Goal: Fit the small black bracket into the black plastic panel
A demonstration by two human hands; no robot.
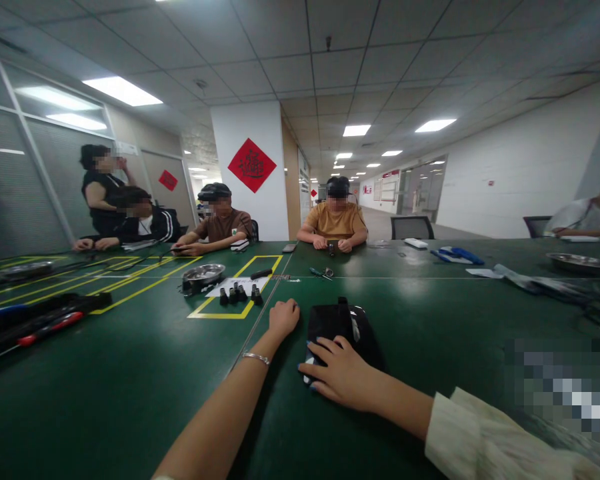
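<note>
My left hand [284, 319] rests on the green table with its fingers curled in. Nothing shows sticking out of it, though the fingertips are turned away from view. A silver bracelet [257, 358] circles that wrist. Just to the right lies a glossy black object [375, 343] with a short strap standing up at its far edge; its exact kind is unclear. Spread fingers of my right hand [343, 375] lie flat over its near left part and hide some of it. A white patch shows beneath the fingertips.
Several black cone-like pieces [241, 294], a paper sheet and a metal bowl [203, 274] stand ahead left, by yellow tape. A screwdriver [321, 273] lies farther ahead. Tools with red handles [55, 328] fill the left edge. Cables [555, 293] lie right. People sit across the table.
</note>
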